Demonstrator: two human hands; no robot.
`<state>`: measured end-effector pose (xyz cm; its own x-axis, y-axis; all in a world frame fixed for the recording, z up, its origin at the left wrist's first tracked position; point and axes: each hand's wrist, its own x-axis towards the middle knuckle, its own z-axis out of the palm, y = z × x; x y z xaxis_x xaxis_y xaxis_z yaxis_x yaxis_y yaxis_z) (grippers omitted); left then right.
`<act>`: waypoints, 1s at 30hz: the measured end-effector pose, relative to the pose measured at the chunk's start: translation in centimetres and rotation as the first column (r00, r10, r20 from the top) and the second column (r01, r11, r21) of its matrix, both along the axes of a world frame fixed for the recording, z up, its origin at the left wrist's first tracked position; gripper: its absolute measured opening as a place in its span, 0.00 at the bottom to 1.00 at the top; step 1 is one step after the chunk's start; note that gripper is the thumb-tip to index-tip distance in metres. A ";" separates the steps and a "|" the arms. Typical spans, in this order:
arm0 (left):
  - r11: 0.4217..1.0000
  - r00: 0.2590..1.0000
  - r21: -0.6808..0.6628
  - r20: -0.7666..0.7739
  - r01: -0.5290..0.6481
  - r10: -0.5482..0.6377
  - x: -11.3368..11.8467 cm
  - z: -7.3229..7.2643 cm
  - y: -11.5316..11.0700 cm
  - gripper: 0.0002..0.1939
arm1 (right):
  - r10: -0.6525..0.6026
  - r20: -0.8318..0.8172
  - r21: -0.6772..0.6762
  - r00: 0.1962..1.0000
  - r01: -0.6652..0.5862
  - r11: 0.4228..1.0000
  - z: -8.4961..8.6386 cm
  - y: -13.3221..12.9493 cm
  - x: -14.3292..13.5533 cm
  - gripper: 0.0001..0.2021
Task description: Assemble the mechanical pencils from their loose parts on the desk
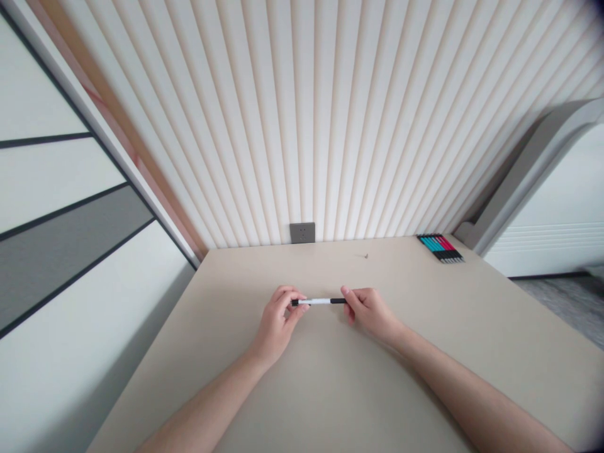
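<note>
A slim pen [321,301], white in the middle and black toward both ends, lies level between my two hands above the table. My left hand [279,316] pinches its black left end between thumb and fingers. Around the black right part, my right hand [368,309] is closed, with the thumb on top; the pen's right tip is hidden inside that hand. Whether the pen touches the tabletop I cannot tell.
On the beige table [245,270], several pens [441,248] in teal, red and black lie side by side at the back right. A tiny object [366,256] sits near the back edge. Behind are a ribbed wall and a grey socket [302,233]; a white headboard [547,195] stands right.
</note>
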<state>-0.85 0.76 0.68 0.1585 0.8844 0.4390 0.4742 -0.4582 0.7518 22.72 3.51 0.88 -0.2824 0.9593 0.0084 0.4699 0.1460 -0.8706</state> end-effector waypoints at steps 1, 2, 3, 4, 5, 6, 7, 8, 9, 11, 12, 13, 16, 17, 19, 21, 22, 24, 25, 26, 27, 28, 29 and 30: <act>1.000 1.000 -0.001 -0.002 -0.003 0.003 0.0 0.0 0.0 0.04 | 0.008 -0.011 0.012 1.000 -0.007 1.000 -0.1 0.0 0.0 0.31; 1.000 1.000 -0.003 -0.005 -0.011 0.011 0.0 0.0 0.0 0.04 | 0.020 -0.030 0.036 0.999 -0.019 0.999 -0.1 0.1 0.1 0.28; 1.000 1.000 -0.007 -0.008 -0.020 0.020 0.0 0.1 0.0 0.04 | 0.031 -0.051 0.068 0.998 -0.028 0.997 0.0 0.1 0.1 0.24; 1.000 1.000 -0.011 -0.012 -0.028 0.027 0.0 0.1 0.0 0.04 | 0.040 -0.067 0.103 0.997 -0.033 0.994 0.1 0.2 0.1 0.20; 0.999 0.999 -0.014 -0.013 -0.034 0.034 0.1 0.1 0.0 0.04 | 0.044 -0.074 0.134 0.996 -0.034 0.990 0.2 0.2 0.2 0.17; 0.999 0.999 -0.017 -0.014 -0.036 0.035 0.1 0.2 0.0 0.04 | 0.042 -0.076 0.158 0.996 -0.029 0.987 0.4 0.2 0.2 0.16; 0.999 0.999 -0.018 -0.012 -0.035 0.035 0.1 0.3 0.0 0.04 | 0.036 -0.073 0.178 0.997 -0.022 0.984 0.4 0.2 0.2 0.15; 0.999 0.999 -0.017 -0.009 -0.032 0.032 0.2 0.3 -0.1 0.04 | 0.032 -0.068 0.192 0.997 -0.018 0.981 0.5 0.2 0.2 0.14; 0.999 1.000 -0.017 -0.006 -0.027 0.027 0.2 0.4 -0.1 0.04 | 0.031 -0.068 0.199 0.997 -0.016 0.980 0.5 0.2 0.3 0.13; 1.000 1.000 -0.023 0.001 -0.019 0.019 0.3 0.4 -0.2 0.04 | 0.032 -0.082 0.207 0.996 -0.014 0.978 0.4 0.2 0.2 0.12; 0.999 1.000 -0.029 0.001 -0.016 0.016 0.4 0.4 -0.3 0.04 | 0.029 -0.091 0.212 0.995 -0.009 0.977 0.3 0.2 0.2 0.11; 0.999 1.000 -0.036 0.000 -0.013 0.013 0.4 0.4 -0.3 0.04 | 0.027 -0.100 0.218 0.995 -0.005 0.976 0.2 0.2 0.2 0.11; 0.998 1.000 -0.062 -0.013 0.003 -0.004 0.4 0.4 -0.4 0.05 | 0.039 -0.119 0.236 0.992 -0.010 0.972 0.0 0.1 0.2 0.11; 0.997 1.000 -0.071 -0.019 0.011 -0.012 0.4 0.4 -0.4 0.05 | 0.046 -0.121 0.238 0.992 -0.015 0.971 0.0 0.0 0.1 0.11; 0.996 0.999 -0.084 -0.028 0.018 -0.021 0.4 0.5 -0.3 0.05 | 0.052 -0.116 0.236 0.992 -0.023 0.971 0.2 -0.2 0.1 0.11; 0.997 0.999 -0.080 -0.037 0.015 -0.018 0.3 0.4 -0.3 0.05 | 0.050 -0.084 0.224 0.995 -0.030 0.974 0.4 -0.3 0.0 0.11; 0.997 0.999 -0.070 -0.042 0.012 -0.015 0.2 0.4 -0.3 0.05 | 0.046 -0.055 0.213 0.997 -0.033 0.976 0.5 -0.4 0.0 0.11; 0.999 0.999 -0.050 -0.051 0.012 -0.014 0.2 0.4 -0.3 0.04 | 0.038 0.019 0.190 0.999 -0.041 0.981 0.5 -0.4 -0.1 0.16; 0.999 0.998 -0.042 -0.056 0.014 -0.017 0.2 0.3 -0.3 0.04 | 0.038 0.056 0.177 0.998 -0.048 0.983 0.4 -0.4 -0.1 0.20; 0.999 0.998 -0.038 -0.061 0.018 -0.020 0.2 0.3 -0.3 0.04 | 0.042 0.086 0.163 0.995 -0.056 0.985 0.4 -0.4 -0.1 0.23; 0.999 0.998 -0.037 -0.063 0.020 -0.022 0.2 0.3 -0.3 0.05 | 0.046 0.102 0.154 0.994 -0.061 0.986 0.3 -0.4 -0.1 0.26; 0.999 0.998 -0.037 -0.061 0.020 -0.022 0.2 0.3 -0.3 0.05 | 0.050 0.105 0.155 0.993 -0.066 0.986 0.2 -0.4 0.0 0.27; 0.999 0.998 -0.037 -0.057 0.018 -0.020 0.2 0.4 -0.3 0.05 | 0.052 0.093 0.169 0.994 -0.067 0.983 0.2 -0.4 0.0 0.26; 0.999 0.999 -0.037 -0.050 0.012 -0.014 0.2 0.4 -0.3 0.05 | 0.054 0.070 0.196 0.996 -0.067 0.978 0.2 -0.3 0.0 0.23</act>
<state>-0.66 0.49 1.09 0.1914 0.8972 0.3979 0.5058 -0.4376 0.7434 22.71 3.19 1.07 -0.3462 0.9214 0.1764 0.5087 0.3424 -0.7900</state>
